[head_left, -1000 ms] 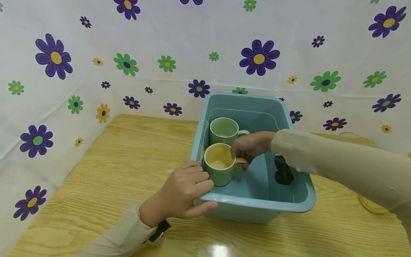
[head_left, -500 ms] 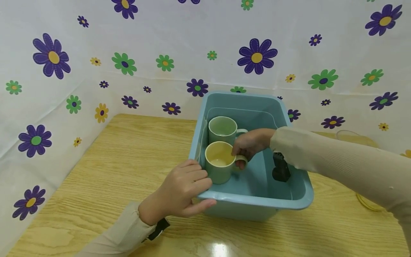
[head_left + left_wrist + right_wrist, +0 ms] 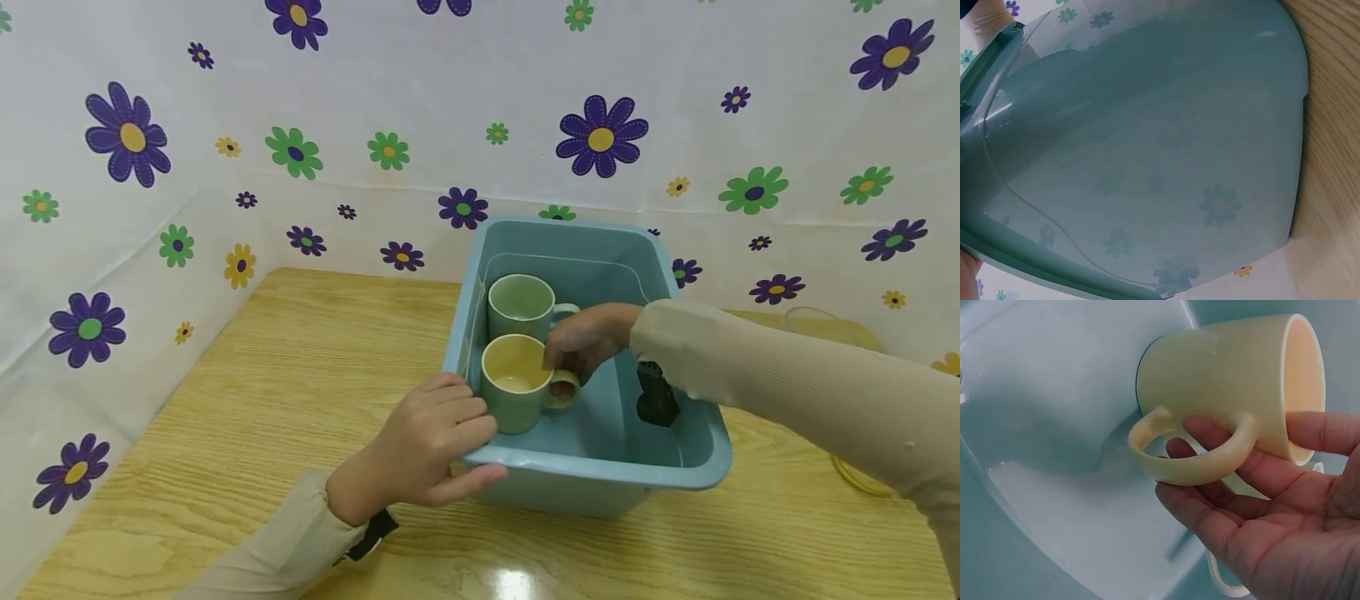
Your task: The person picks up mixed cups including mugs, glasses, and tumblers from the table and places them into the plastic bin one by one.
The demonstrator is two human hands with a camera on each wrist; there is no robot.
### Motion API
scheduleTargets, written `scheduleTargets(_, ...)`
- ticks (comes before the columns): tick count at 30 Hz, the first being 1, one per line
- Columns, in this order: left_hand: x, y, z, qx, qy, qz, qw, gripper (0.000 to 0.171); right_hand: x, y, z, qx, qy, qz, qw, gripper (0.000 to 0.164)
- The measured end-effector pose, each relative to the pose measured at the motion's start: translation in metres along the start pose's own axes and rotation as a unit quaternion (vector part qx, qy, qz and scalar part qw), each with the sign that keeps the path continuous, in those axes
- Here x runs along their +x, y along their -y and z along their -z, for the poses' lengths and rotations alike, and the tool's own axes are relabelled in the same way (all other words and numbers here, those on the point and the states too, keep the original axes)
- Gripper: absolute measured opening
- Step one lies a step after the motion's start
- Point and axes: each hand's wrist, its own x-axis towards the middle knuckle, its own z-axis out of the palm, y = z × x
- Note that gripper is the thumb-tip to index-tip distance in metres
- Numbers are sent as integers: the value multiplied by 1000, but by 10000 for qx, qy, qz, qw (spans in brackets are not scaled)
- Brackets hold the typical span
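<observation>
A pale yellow mug [image 3: 513,390] stands upright in the near left corner of a blue plastic tub [image 3: 592,473]. My right hand [image 3: 588,340] holds it at the handle side. In the right wrist view, the thumb [image 3: 1325,432] reaches over the rim into the mug, while the other fingers lie by the handle [image 3: 1204,467], one tip showing through its loop. Behind it, against the tub's left wall, stands a similar pale mug [image 3: 522,307]. My left hand [image 3: 431,442] grips the tub's near left corner, fingers over the rim, thumb along the front.
The tub rests on a wood-grain table [image 3: 300,367]. A flower-patterned white sheet [image 3: 420,100] hangs behind and to the left. At the right, partly under my sleeve, lies a yellow round-edged item [image 3: 858,477].
My right fingers have drawn back from around the mug's handle, so more of its loop shows. The mug has shifted slightly right. My left hand stays on the rim.
</observation>
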Motion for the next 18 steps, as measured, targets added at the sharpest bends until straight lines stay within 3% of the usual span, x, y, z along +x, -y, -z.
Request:
scheduleTargets(10, 1, -1, 0, 53, 86, 25, 9999, 52, -8, -1, 4, -464, -621, -13, 9970, 47)
scheduleTargets(18, 0, 0, 0, 128, 67, 17, 9999, 52, -28, 4, 18, -653, -614, 341, 9954, 53)
